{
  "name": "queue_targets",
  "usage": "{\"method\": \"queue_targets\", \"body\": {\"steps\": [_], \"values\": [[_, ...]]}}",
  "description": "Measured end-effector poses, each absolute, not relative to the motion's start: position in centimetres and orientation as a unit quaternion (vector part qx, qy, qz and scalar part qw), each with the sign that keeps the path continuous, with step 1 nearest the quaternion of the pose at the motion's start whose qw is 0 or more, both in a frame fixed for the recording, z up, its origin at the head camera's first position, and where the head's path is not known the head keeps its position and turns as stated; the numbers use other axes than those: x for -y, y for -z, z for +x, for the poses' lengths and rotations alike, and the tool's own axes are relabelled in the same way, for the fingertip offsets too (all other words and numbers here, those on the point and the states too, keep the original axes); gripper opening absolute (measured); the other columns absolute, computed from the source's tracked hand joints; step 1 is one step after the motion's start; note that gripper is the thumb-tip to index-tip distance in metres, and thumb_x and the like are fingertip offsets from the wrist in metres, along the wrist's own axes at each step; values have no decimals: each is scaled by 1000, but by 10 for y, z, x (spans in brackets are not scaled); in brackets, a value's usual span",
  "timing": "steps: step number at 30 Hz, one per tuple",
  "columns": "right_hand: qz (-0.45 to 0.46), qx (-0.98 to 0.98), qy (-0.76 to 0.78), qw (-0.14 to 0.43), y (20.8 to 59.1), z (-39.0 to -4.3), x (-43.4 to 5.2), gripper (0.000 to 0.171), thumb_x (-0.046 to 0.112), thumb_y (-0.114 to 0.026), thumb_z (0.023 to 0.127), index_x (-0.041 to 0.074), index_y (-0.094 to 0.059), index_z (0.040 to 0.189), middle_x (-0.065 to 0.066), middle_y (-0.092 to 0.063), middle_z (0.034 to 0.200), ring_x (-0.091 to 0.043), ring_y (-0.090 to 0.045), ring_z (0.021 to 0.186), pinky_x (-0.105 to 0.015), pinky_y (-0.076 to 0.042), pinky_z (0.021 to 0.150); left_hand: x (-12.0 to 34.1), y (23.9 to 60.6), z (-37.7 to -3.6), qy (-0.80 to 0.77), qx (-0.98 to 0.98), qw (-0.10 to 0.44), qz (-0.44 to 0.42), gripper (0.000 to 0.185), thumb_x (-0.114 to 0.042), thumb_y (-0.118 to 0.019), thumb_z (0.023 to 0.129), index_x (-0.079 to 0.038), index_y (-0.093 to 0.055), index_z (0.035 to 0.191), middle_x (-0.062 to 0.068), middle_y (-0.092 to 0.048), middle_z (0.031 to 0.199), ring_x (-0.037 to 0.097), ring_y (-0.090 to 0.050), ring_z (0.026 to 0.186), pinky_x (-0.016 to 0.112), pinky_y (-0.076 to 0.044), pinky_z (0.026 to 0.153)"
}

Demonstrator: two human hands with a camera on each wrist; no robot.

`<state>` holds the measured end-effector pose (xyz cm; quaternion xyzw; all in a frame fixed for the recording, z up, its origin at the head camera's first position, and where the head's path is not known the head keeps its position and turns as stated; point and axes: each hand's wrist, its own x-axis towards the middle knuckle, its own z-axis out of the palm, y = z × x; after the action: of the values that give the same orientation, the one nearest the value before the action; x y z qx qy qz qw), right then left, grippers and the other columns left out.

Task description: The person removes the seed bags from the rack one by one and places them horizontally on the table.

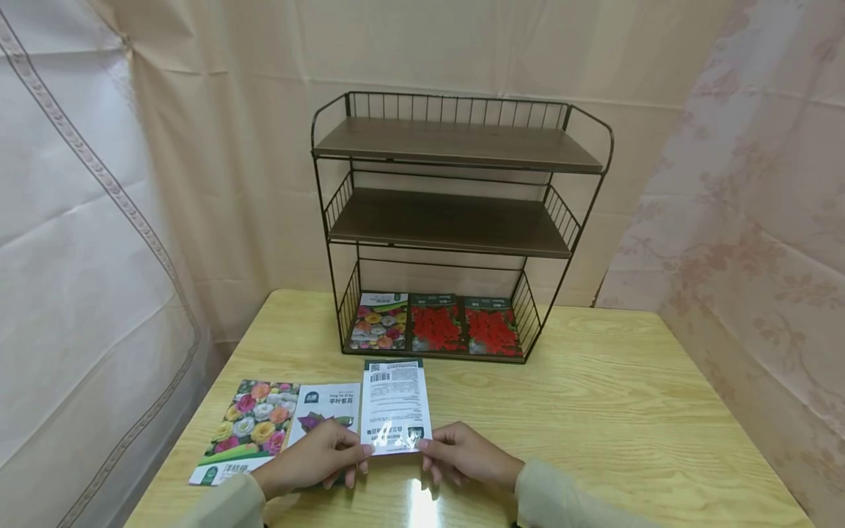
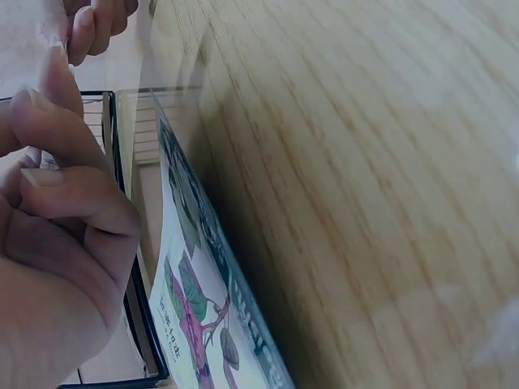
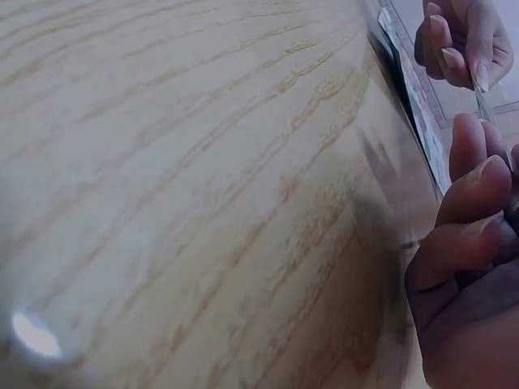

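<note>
At lower centre of the head view, the left hand (image 1: 317, 458) and right hand (image 1: 462, 455) each pinch a bottom corner of a white seed packet (image 1: 394, 405), held just above the bench (image 1: 627, 411). Two packets (image 1: 277, 422) lie left; a rack (image 1: 455, 220) stands behind.

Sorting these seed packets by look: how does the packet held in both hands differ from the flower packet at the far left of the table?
The held packet shows its white, printed back with a barcode; the left flower packet shows its colourful flower picture. The held packet is pinched at its near edge by the left hand and right hand; the left flower packet lies untouched. The held packet points straight toward the rack; the left flower packet lies slanted. Both lie on the wooden table.
</note>
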<state>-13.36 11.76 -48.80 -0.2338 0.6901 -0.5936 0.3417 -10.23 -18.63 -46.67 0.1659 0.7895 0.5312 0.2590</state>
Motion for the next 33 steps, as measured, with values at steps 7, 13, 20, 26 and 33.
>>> {"method": "queue_targets", "body": {"steps": [7, 13, 20, 26, 33], "values": [[-219, -691, 590, 354, 494, -133, -117, 44, 35, -60, 105, -5, -68, 90, -2, -65, 67, -6, -40, 44, -19, -31, 40, 186, 472, -100, -535, -787, 261, 161, 39, -36, -63, 104, -5, -75, 83, 5, -69, 65, 4, -42, 42, 17, -34, 40], [-209, -690, 583, 374, 497, -132, -117, 43, 37, -60, 105, -1, -70, 87, 0, -66, 66, -5, -41, 43, -18, -32, 40, 186, 475, -99, -538, -781, 271, 162, 40, -35, -63, 104, -4, -75, 83, 5, -69, 64, 4, -41, 41, 17, -33, 39], [-216, -697, 571, 376, 498, -132, -118, 44, 37, -60, 105, 1, -70, 82, -2, -66, 63, -5, -43, 40, -18, -32, 37, 183, 476, -96, -533, -786, 278, 141, 38, -34, -63, 103, -5, -75, 82, 4, -69, 64, 3, -41, 40, 16, -34, 39], [-212, -701, 563, 384, 498, -131, -118, 46, 39, -62, 103, 0, -70, 79, -4, -67, 61, -5, -44, 37, -18, -33, 35, 182, 475, -92, -533, -789, 282, 117, 38, -35, -65, 102, -4, -74, 82, 4, -68, 63, 3, -40, 40, 16, -33, 40], [-208, -697, 555, 402, 494, -129, -117, 48, 38, -61, 104, -4, -70, 81, -4, -67, 62, -4, -45, 37, -18, -32, 34, 182, 475, -91, -525, -796, 274, 127, 38, -35, -65, 102, -6, -74, 80, 3, -67, 62, 3, -39, 39, 17, -34, 39]]}}
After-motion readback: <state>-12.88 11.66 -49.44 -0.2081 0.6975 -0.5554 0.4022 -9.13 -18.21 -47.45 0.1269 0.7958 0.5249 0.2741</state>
